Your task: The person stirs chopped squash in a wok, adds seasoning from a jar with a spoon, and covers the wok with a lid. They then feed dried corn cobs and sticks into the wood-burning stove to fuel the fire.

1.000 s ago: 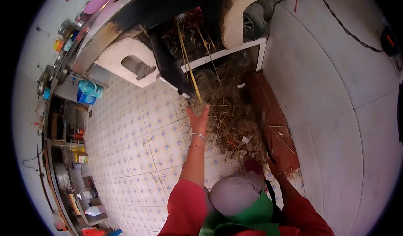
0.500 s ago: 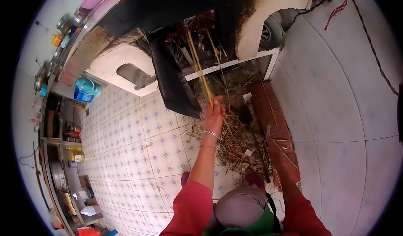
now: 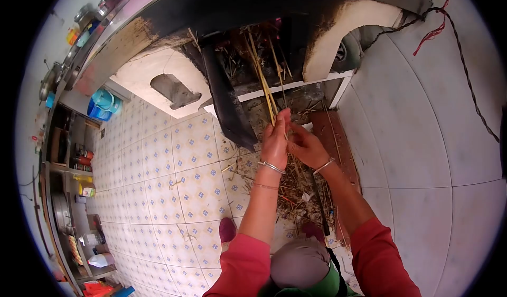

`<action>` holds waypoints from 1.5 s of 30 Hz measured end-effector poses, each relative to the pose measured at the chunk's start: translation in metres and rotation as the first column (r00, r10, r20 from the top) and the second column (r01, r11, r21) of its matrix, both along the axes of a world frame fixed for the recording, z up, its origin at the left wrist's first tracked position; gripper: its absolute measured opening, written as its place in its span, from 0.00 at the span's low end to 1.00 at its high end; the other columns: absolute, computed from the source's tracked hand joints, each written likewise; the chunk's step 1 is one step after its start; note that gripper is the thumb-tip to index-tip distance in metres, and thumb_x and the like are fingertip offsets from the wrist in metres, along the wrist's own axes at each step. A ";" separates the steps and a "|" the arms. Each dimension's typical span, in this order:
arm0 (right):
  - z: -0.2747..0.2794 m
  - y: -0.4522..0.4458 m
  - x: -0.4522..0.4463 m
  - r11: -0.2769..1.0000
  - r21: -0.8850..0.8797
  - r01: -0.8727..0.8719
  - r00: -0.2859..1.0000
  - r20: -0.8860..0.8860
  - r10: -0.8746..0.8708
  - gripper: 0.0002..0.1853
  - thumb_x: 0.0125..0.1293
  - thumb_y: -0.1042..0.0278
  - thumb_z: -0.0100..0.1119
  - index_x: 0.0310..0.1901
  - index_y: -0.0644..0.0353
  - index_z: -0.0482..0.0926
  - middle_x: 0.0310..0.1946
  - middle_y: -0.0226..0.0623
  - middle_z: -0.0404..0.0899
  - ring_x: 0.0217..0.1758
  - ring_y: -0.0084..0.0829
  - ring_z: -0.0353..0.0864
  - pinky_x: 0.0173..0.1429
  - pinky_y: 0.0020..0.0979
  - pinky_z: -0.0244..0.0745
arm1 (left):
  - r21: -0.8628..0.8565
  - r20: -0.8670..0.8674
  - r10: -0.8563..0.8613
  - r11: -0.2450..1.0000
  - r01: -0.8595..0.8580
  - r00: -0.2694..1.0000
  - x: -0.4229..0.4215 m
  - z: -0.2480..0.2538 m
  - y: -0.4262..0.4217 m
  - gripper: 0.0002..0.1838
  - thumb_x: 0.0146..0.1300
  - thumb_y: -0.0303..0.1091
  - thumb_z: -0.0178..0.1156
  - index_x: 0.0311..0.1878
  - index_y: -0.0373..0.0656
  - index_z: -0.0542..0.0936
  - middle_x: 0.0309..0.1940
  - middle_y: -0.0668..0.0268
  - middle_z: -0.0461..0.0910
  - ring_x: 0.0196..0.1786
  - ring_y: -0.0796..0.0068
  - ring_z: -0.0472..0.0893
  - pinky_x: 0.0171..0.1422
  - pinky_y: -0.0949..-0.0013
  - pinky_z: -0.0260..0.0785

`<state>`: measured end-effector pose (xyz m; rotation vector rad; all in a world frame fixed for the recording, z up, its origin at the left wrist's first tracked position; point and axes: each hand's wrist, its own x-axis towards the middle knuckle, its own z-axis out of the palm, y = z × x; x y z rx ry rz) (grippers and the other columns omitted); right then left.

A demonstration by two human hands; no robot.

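My left hand [image 3: 276, 144] is closed round the near ends of several long yellow stalks [image 3: 262, 80]. The stalks slant up into the dark stove opening [image 3: 232, 59], where a faint reddish glow shows. Close against it on the right is my right hand [image 3: 308, 148], its fingers bent toward the stalks and the left hand; whether it grips anything is hidden. A black metal plate [image 3: 228, 107] leans at the left side of the opening.
Straw and ash litter [image 3: 296, 191] covers the floor under my hands, with a dark rod [image 3: 320, 204] lying in it. A white arched wall piece [image 3: 327, 43] stands right of the opening. Blue buckets [image 3: 104, 104] and shelves [image 3: 68, 165] are at the left.
My left hand has closed on the stalks. My right hand has come up from the floor at the lower right, away from the dark rod, to beside the left.
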<state>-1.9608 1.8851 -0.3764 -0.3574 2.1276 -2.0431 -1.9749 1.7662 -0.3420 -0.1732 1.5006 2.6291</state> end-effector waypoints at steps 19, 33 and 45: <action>-0.007 0.000 -0.011 0.942 -0.293 -0.162 0.951 0.209 0.228 0.34 0.62 0.60 0.62 0.65 0.62 0.59 0.40 0.29 0.75 0.31 0.15 0.69 0.28 0.19 0.63 | -0.045 0.031 0.080 0.996 -0.078 0.996 -0.014 -0.002 0.000 0.21 0.70 0.48 0.47 0.55 0.43 0.73 0.46 0.66 0.75 0.49 0.77 0.72 0.52 0.72 0.66; 0.035 -0.013 0.004 0.949 -0.309 0.068 0.933 0.357 0.049 0.20 0.61 0.68 0.62 0.53 0.66 0.71 0.36 0.31 0.77 0.29 0.18 0.76 0.26 0.21 0.75 | -0.130 0.062 0.081 0.989 -0.072 0.995 -0.013 0.019 0.000 0.15 0.71 0.45 0.47 0.51 0.45 0.68 0.34 0.69 0.72 0.27 0.82 0.69 0.27 0.79 0.65; 0.075 -0.035 -0.069 0.982 -0.025 0.187 0.979 -0.074 -0.189 0.09 0.60 0.70 0.56 0.32 0.70 0.77 0.24 0.32 0.78 0.24 0.21 0.75 0.28 0.26 0.71 | -0.414 -0.254 0.062 0.895 -0.166 0.965 0.002 0.058 0.003 0.36 0.70 0.50 0.44 0.71 0.37 0.47 0.68 0.49 0.56 0.69 0.57 0.59 0.69 0.65 0.52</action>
